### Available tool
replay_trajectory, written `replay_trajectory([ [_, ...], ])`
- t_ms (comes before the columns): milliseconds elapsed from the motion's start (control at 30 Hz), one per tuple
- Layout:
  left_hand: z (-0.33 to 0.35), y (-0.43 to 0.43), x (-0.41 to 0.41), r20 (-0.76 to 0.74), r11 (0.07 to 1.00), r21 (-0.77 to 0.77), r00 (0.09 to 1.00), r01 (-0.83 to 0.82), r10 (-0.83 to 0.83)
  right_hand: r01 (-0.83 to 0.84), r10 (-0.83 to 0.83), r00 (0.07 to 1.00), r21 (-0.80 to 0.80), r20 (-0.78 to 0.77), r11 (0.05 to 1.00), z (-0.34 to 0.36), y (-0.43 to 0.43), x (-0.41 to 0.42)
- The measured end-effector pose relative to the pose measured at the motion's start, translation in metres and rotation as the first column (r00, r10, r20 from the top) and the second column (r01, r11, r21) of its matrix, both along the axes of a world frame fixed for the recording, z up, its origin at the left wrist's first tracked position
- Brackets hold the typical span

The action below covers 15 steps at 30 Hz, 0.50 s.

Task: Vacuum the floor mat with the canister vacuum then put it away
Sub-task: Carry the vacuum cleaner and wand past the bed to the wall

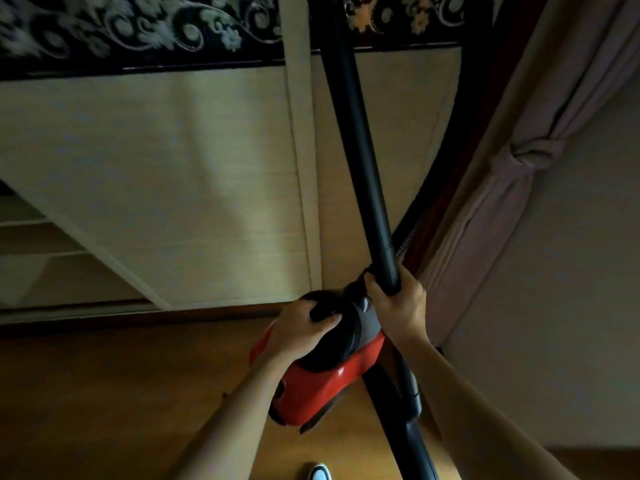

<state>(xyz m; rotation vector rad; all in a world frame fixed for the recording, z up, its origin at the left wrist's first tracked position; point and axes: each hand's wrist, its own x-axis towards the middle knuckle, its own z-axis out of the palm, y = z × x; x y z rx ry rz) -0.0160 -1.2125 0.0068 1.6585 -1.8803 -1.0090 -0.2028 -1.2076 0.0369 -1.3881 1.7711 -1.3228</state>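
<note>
A white shoe toe (319, 472) shows at the near edge on the wood floor (104, 393). Two bare forearms reach away from it towards the middle of the view.

The left hand (301, 327) sits on top of the vacuum (322, 386), a red canister with a black top. Its fingers (327, 318) are curled over the black handle and grip it. Whether the canister rests on the floor or is held up cannot be told.

Just right of it, the right hand (398, 306) is wrapped tight round the near end of the black tube (360, 168). The tube slants far and a little left, out of the top of the view. A ribbed hose (403, 244) shows just beside the tube above the right hand and curves far along the right.

A black part (415, 441) runs from under the canister to the near edge. What it is cannot be told.

Pale tatami (173, 185) lies beyond the wood floor. The floral mat (138, 29), dark with pale scrolls, lies across the far edge, and the tube crosses over its border. A tied-back curtain (512, 174) hangs at the right.
</note>
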Motion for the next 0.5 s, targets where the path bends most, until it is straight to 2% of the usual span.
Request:
replay_trajectory([
  [233,0.024,0.014,0.031,0.044,0.972,-0.029,0.971,-0.234,0.235,-0.234,0.234,0.972,-0.02,0.011,0.972,0.012,-0.024,0.023],
  [400,0.035,0.041,0.045,0.083,0.898,-0.055,0.894,-0.437,0.44,-0.448,0.45,0.892,-0.05,0.042,0.893,0.021,-0.036,0.038],
  [500,0.044,0.063,0.047,0.097,0.83,-0.051,0.825,-0.555,0.557,-0.538,0.54,0.841,-0.086,0.009,0.839,0.026,-0.04,0.053],
])
